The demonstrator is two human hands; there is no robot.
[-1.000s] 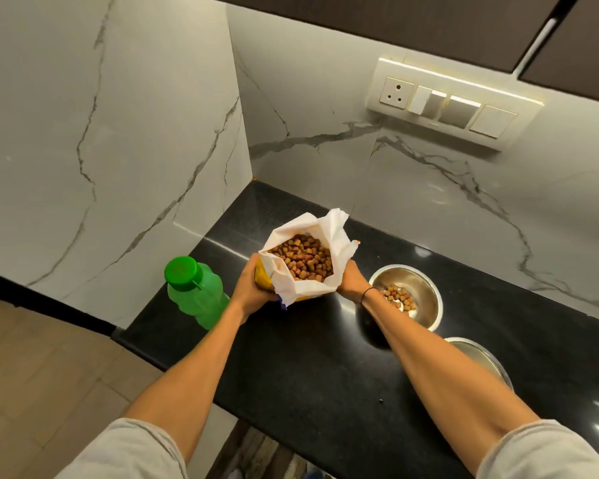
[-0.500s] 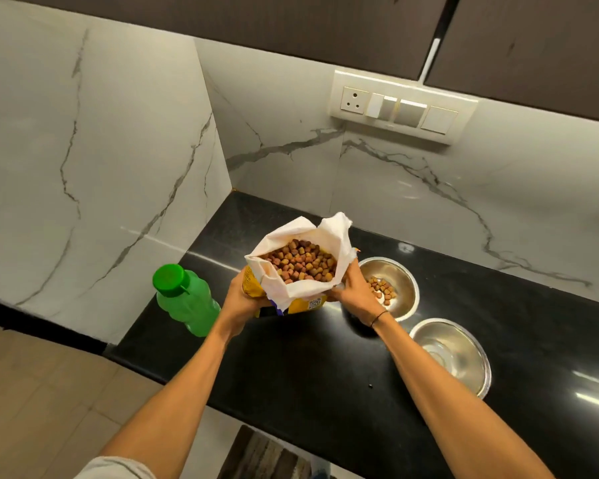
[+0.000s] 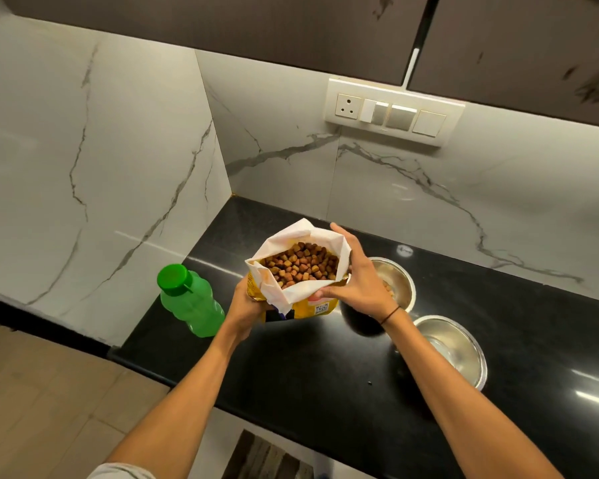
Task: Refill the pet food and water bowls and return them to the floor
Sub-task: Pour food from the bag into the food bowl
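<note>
An open yellow pet food bag (image 3: 320, 307) with a white folded-back lining, full of brown kibble (image 3: 300, 264), stands upright on the black counter (image 3: 325, 375). My left hand (image 3: 244, 307) grips its left side low down. My right hand (image 3: 358, 281) holds the bag's right rim, fingers curled over the top edge. Just right of the bag a steel bowl (image 3: 396, 280) holds a few kibbles, partly hidden by my right hand. A second steel bowl (image 3: 455, 350) sits nearer me on the right, with no kibble in it.
A green plastic bottle (image 3: 191, 302) with a green cap stands at the counter's left end, close to my left hand. Marble walls close the back and left. A switch panel (image 3: 393, 112) sits under dark cabinets. The counter edge drops to tiled floor at left.
My right hand has slid up from the bag's lower right side to its top rim. The camera has tilted, so the bowls and bottle sit lower in view.
</note>
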